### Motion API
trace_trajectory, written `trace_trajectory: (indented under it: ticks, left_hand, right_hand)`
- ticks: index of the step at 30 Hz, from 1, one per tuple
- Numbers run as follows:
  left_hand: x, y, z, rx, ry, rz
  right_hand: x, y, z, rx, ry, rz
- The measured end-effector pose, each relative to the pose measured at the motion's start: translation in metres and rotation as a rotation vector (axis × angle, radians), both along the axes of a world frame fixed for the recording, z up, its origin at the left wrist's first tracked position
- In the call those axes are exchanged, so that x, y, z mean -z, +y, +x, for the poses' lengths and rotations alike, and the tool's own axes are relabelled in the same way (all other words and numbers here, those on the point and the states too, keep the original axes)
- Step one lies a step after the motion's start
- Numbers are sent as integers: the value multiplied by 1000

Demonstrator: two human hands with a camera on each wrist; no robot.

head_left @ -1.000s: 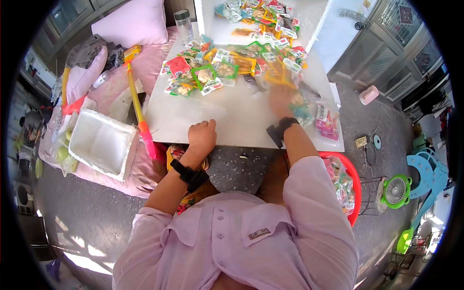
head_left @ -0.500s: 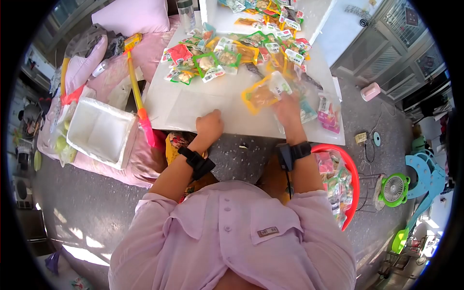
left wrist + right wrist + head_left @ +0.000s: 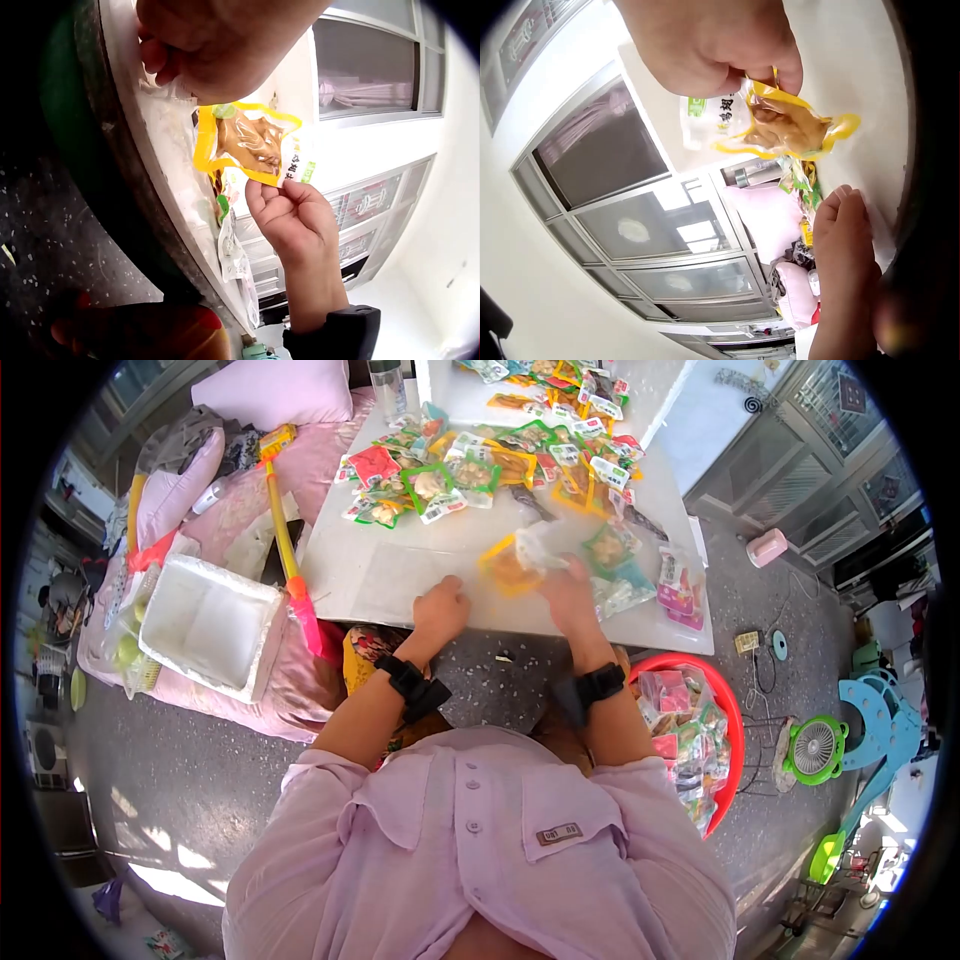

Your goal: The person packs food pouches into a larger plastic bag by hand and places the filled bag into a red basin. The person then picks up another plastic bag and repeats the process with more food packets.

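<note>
In the head view my right hand (image 3: 570,600) pinches a yellow-edged clear food packet (image 3: 508,567) by its white printed end, held over the front of the white table. Brown pieces of food show through the packet (image 3: 784,126) in the right wrist view. My left hand (image 3: 440,610) is at the table's front edge, its fingers curled at the edge of a flat clear plastic bag (image 3: 385,585). Thin clear film shows by its fingertips in both wrist views. A green-edged packet (image 3: 610,548) and a pale blue one (image 3: 625,592) lie right of my right hand.
Several food packets (image 3: 470,472) are piled across the table's back, before a white foam box (image 3: 435,400) holding more. Pink packets (image 3: 680,595) lie at the right corner. A red basin (image 3: 735,750) of packets stands below right; an empty-looking foam box (image 3: 215,630) sits on the bed.
My right hand has brought the yellow-edged packet from the pile toward the front middle of the table. My left hand has shifted a little right and farther onto the table.
</note>
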State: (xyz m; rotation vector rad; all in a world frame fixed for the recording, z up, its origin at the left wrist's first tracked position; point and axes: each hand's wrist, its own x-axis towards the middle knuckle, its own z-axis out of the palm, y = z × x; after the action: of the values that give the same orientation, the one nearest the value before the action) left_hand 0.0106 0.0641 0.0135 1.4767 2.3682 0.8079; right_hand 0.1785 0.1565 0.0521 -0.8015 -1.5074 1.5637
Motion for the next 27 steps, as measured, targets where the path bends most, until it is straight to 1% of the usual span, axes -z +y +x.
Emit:
trace_trajectory:
  ticks: [2,5,8,10,12,13,15,17,20,21,23,25,26,27]
  left_hand:
    - [0,1,-1,-22,-30,-4]
    - [-5,0,0,-10,-85,-74]
    - [-2,0,0,31,-20,-71]
    - [-1,-1,1,36,1,-59]
    - [-1,-1,2,41,18,-42]
    - [0,-1,2,42,25,-31]
    - [1,-1,3,44,45,-17]
    - [1,-1,4,44,72,-10]
    - [2,-1,4,50,84,-23]
    - [2,-1,4,51,89,-27]
    - [2,-1,4,54,98,-35]
    - [-3,-1,7,62,114,-53]
    - [-5,-1,8,65,121,-61]
    - [-6,-1,8,65,125,-72]
  right_hand:
    - [-19,4,10,-164,-237,265]
    - [22,27,14,-85,-396,704]
    - [0,10,20,129,-216,27]
    - [6,13,32,82,-443,249]
    - [19,13,37,37,-424,255]
    - [30,11,38,16,-294,152]
    - [49,7,36,36,-31,-145]
    - [61,-1,23,114,236,-531]
    - [78,1,16,-132,265,-536]
    - [72,-2,14,-111,121,-518]
    - [44,-12,8,-66,-165,-478]
    - [13,-29,-1,-129,14,-477]
    - [6,-37,-6,-160,102,-475]
    - [10,-42,-11,-118,153,-418]
